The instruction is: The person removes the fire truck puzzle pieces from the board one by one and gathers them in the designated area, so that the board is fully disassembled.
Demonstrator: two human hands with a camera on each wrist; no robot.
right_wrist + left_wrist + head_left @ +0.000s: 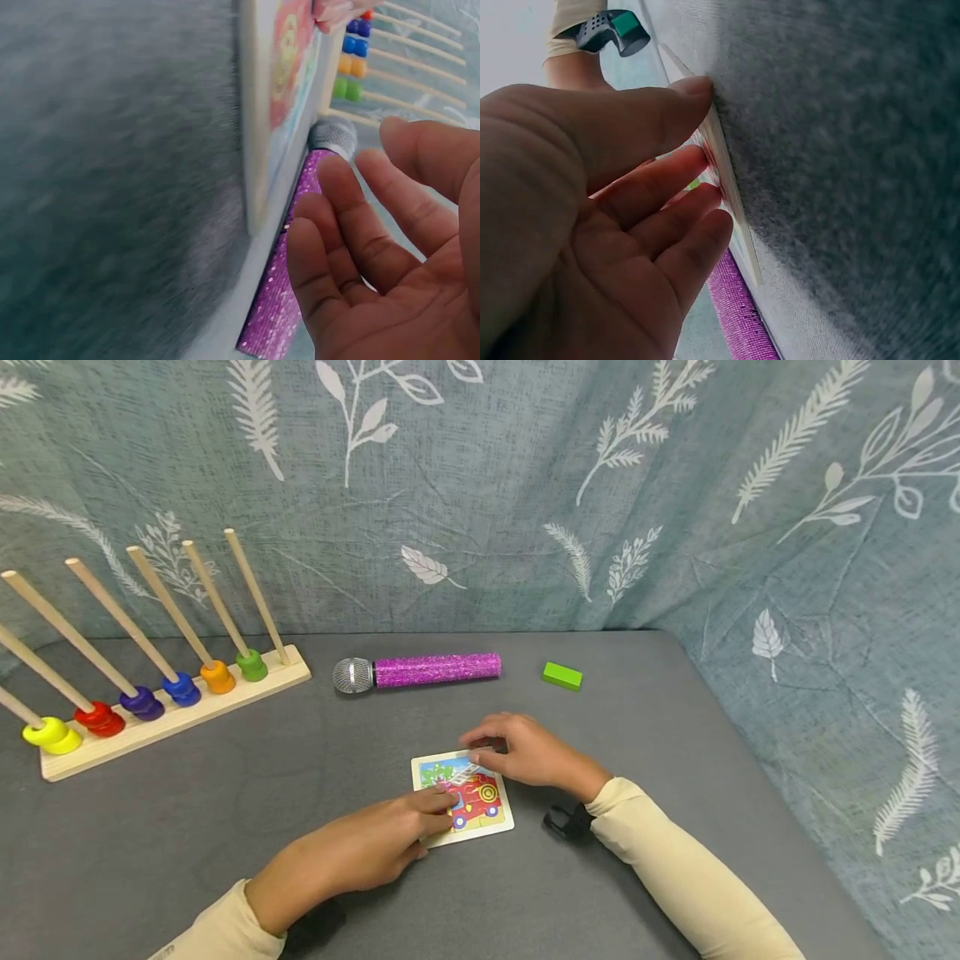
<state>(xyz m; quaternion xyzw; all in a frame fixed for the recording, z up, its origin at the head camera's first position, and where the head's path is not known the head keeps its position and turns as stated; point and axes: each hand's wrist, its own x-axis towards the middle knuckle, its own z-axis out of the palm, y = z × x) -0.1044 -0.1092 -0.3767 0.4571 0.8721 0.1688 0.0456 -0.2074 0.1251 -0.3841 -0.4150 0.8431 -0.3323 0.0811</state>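
A small square jigsaw puzzle (pixel 480 817) with a pale wooden border and a red fire truck picture lies flat on the table. My left hand (pixel 382 839) rests at its left side, fingertips on the picture and thumb at the near-left edge. In the left wrist view, the thumb (pixel 694 88) is right at the board's thin edge. Over the puzzle's far right corner is my right hand (pixel 528 752), its fingers loosely bent. The right wrist view shows nothing between those fingers (pixel 375 247), which stand apart from the board's face.
Beyond the puzzle lies a microphone (pixel 437 669) with a glittery purple handle. A green block (pixel 562 676) sits to its right. At the left stands a wooden base (pixel 172 718) with tall pegs and coloured beads. A patterned curtain (pixel 480 502) hangs behind the grey table (pixel 225 827).
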